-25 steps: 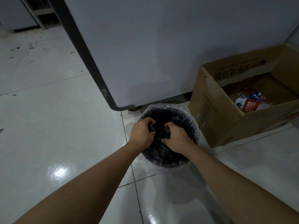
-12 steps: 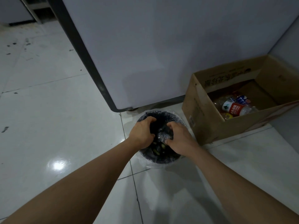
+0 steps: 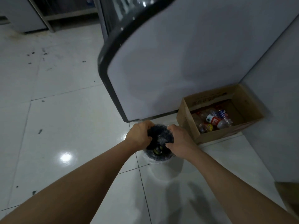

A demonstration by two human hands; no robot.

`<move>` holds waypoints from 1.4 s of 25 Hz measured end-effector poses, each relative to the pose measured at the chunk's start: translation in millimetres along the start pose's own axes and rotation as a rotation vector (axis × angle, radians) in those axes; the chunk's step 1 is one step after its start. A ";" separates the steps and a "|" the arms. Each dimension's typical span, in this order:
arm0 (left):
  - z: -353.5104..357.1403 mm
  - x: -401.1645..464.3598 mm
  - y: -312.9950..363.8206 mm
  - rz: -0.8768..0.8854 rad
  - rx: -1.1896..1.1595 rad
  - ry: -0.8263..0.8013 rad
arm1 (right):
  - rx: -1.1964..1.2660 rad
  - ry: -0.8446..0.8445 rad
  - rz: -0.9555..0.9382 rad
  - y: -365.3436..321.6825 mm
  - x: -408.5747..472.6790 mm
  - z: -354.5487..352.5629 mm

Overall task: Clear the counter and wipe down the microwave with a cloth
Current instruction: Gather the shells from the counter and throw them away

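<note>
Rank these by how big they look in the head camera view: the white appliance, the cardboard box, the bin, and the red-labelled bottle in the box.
1. White appliance, by far the largest.
2. Cardboard box.
3. Bin, though both hands cover much of it, so its true extent is unsure.
4. Red-labelled bottle, smallest.

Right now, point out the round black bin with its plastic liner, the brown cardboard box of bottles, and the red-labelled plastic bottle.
Round black bin point(image 3: 159, 156): head view, near rim.
Brown cardboard box point(image 3: 184, 118): head view, left wall.
Red-labelled plastic bottle point(image 3: 215, 121): head view, label.
</note>
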State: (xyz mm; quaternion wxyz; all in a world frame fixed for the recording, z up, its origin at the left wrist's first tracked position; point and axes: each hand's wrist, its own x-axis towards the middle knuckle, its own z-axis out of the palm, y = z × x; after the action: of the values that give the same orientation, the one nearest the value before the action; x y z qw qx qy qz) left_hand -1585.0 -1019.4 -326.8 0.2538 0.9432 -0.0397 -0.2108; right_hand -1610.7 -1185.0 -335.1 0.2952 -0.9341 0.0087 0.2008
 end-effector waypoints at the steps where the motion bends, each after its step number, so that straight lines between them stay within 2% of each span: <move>1: -18.8 -11.6 11.1 0.003 0.004 0.006 | -0.008 0.002 -0.011 -14.7 -11.0 -16.4; 11: -211.6 -115.7 113.7 -0.012 0.030 0.145 | -0.074 0.011 -0.185 -153.2 -107.4 -176.8; 19: -330.5 -196.8 153.9 -0.075 0.094 0.304 | -0.199 -0.028 -0.324 -257.3 -164.4 -264.3; 27: -423.6 -278.0 135.3 -0.221 0.141 0.466 | -0.357 -0.019 -0.557 -370.0 -183.1 -297.7; 35: -504.2 -322.7 72.1 -0.322 0.155 0.550 | -0.528 -0.014 -0.690 -484.2 -171.0 -293.0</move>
State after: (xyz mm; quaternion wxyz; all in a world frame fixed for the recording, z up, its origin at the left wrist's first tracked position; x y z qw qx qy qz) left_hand -1665.1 -790.4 225.1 0.1458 0.9755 0.1637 0.0180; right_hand -1594.2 -965.5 213.6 0.0960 -0.9243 -0.3577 0.0921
